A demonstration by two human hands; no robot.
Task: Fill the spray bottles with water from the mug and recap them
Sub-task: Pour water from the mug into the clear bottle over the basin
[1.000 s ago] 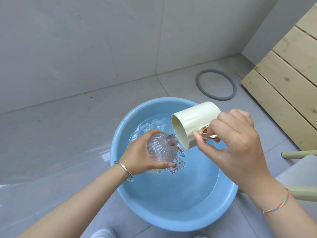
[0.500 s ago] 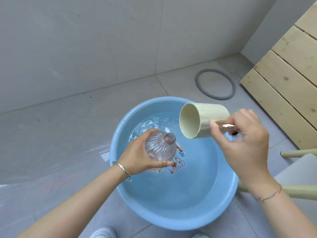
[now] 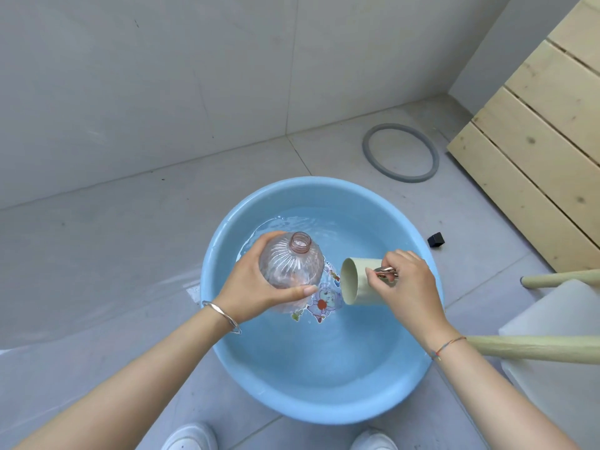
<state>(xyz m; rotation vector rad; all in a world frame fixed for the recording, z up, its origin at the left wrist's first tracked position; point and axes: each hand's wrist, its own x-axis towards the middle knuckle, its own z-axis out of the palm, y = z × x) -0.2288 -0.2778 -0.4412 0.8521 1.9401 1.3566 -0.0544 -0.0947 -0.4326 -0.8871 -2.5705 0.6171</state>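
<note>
A clear ribbed spray bottle (image 3: 293, 263) with no cap is held over the blue basin (image 3: 383, 203). My left hand (image 3: 250, 287) grips its body, neck pointing up and away. A cream mug (image 3: 358, 281) lies on its side low inside the basin, mouth facing left toward the bottle. My right hand (image 3: 406, 287) holds it by its shiny metallic handle (image 3: 386, 272). The mug's mouth sits just right of the bottle, below its neck. Shallow water covers the basin's bottom.
A small black cap-like object (image 3: 435, 239) lies on the tiled floor right of the basin. A grey rubber ring (image 3: 401, 153) lies farther back. A wooden pallet (image 3: 535, 141) leans at the right. A white stool with wooden legs (image 3: 552, 347) stands near my right arm.
My right hand has lowered the mug from above the bottle's neck down into the basin. My left hand has turned the bottle more upright.
</note>
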